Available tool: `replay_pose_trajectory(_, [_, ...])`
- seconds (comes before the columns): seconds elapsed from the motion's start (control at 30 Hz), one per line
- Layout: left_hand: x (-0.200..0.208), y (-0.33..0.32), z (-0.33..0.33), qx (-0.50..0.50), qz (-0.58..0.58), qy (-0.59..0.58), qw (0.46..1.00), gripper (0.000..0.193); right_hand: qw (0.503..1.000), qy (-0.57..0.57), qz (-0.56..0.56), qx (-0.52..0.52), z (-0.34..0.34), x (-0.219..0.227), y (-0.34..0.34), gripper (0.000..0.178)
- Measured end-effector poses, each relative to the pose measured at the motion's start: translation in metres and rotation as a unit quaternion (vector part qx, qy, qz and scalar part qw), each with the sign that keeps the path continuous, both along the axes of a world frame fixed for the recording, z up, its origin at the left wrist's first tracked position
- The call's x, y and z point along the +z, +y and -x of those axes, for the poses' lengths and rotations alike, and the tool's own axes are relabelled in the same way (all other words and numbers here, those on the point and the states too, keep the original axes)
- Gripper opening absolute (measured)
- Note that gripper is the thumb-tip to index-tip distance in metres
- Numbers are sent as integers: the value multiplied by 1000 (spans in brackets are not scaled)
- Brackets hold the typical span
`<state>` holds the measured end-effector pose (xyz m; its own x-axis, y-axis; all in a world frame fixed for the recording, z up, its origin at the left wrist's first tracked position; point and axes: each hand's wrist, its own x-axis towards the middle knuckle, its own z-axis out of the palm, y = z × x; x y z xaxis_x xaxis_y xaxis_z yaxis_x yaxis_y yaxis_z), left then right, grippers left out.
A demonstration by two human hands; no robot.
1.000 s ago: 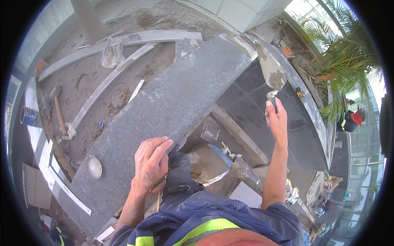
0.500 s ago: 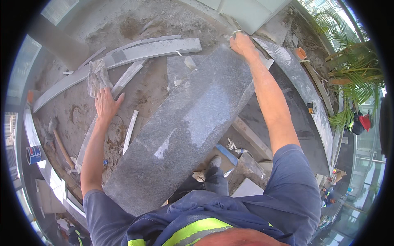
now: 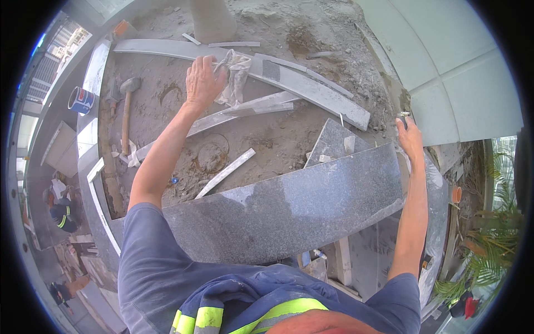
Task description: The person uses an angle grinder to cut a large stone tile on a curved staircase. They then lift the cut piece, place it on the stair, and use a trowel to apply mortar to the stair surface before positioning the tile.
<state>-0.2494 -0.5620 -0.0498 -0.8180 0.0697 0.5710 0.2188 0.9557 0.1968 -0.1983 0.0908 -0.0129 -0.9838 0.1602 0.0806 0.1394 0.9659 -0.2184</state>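
My left hand (image 3: pixel 202 84) reaches to the far side, its thumb and fingers closed on the edge of a crumpled whitish rag (image 3: pixel 236 75). The rag hangs beside the fingers over a curved grey stone strip. At the right, my right hand (image 3: pixel 410 137) is closed around a small object with a pale tip (image 3: pixel 404 114); its kind is too small to tell. That hand is beyond the far right corner of a large grey stone slab (image 3: pixel 256 222), which lies across in front of me. Wet-looking patches mark the slab's surface.
A mallet (image 3: pixel 127 111) and a blue-and-white tin (image 3: pixel 82 101) are at the left. Curved stone strips (image 3: pixel 311 92) lie on rough ground behind the slab. A pale panelled wall (image 3: pixel 445 67) rises at the far right, near palm leaves (image 3: pixel 500 245). Another person (image 3: pixel 64 216) crouches far left.
My view has turned left, so the slab now lies more crosswise. My left hand has gone from spread fingers at the rag's lower end to gripping its side. My right hand stays closed.
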Motion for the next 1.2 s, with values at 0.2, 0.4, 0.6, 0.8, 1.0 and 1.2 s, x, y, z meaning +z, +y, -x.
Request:
replay_pose_trajectory(0.2, [130,-40,177,167,-82,182,966,81,999,21,-1,-41,22,43,-1,57])
replay_pose_trajectory(0.4, [223,-144,375,133,210,-48,967,90,998,-9,26,-64,100,18,-18,54])
replay_pose_trajectory(0.6, [243,-285,409,68,392,-122,909,73,998,-15,60,-20,256,-4,-93,53])
replay_pose_trajectory(0.8, [173,-182,393,83,225,-63,969,68,990,-128,-32,52,419,44,-111,51])
replay_pose_trajectory(1.0, [199,-176,332,145,220,-66,962,66,990,-17,22,142,327,-13,-203,47])
replay_pose_trajectory(1.2, [205,-150,333,148,200,-48,967,64,998,-49,26,0,339,23,-75,52])
